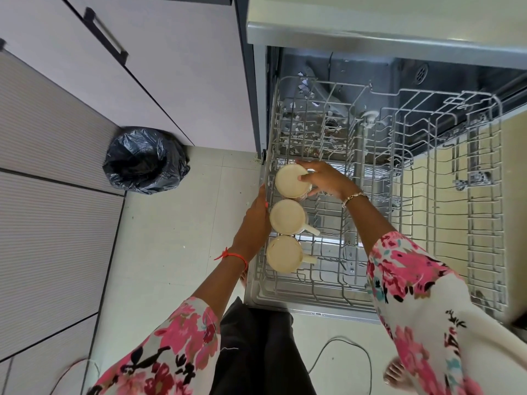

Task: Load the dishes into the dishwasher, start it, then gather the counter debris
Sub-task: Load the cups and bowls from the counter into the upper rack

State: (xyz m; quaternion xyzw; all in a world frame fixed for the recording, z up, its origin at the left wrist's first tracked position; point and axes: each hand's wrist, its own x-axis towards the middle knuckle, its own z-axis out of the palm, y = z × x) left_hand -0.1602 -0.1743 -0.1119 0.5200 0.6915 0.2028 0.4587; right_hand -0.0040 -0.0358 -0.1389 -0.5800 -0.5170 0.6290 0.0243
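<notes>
The dishwasher stands open with its grey wire rack pulled out over the lowered door. Three cream mugs sit upside down in a column along the rack's left side. My right hand grips the farthest mug from its right side. The middle mug and the near mug stand free, handles pointing right. My left hand rests on the rack's left edge beside the middle mug, fingers wrapped over the wire rim.
A bin lined with a black bag stands on the floor to the left, against pale cabinet doors. Scraps of debris lie on the dishwasher's floor. A cable runs across the tiles near my feet.
</notes>
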